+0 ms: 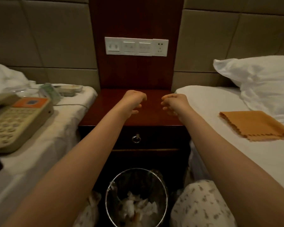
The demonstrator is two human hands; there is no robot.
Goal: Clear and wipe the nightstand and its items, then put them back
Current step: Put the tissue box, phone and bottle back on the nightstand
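The dark red wooden nightstand (105, 115) stands between two beds, its top bare of items. Both my arms reach over it. My left hand (134, 101) hovers above the top with fingers loosely curled and nothing in it. My right hand (175, 103) hangs opposite it, a short gap away, fingers also loosely curled and holding nothing. A folded orange cloth (254, 126) lies flat on the right bed. On the left bed sit a beige telephone (18, 120), a green packet (51, 92), a clear glass dish (23, 92) and a pale tray (71, 89).
A wire wastebasket (136, 199) with crumpled tissues stands on the floor before the nightstand's drawer, which has a ring pull (136, 138). A white switch and socket panel (136, 46) is on the wooden back panel. A white pillow (259, 82) lies on the right bed.
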